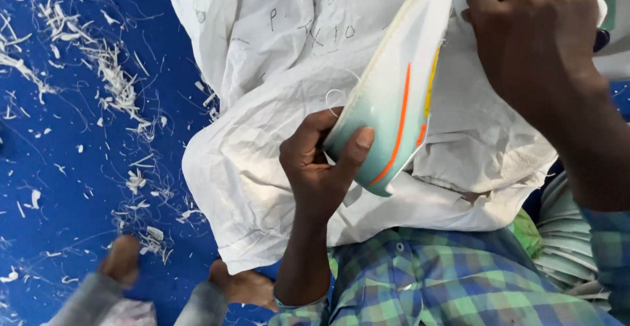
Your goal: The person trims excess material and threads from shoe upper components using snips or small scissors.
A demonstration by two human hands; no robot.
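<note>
shirt [420,280]: green-blue plaid | sleeves: long, cuffed at wrists | hands: bare

Two hands, left [315,168] and right [531,37], one shoe upper [394,103], one white sack [275,70], two bare feet [121,257].

The top edge cuts off the far end of the shoe sole [394,96], and the right hand [535,37] covers what its grip closes on. The white sack [275,103] runs out of frame above. Two bare feet [184,277], near left, are blurred.
</note>
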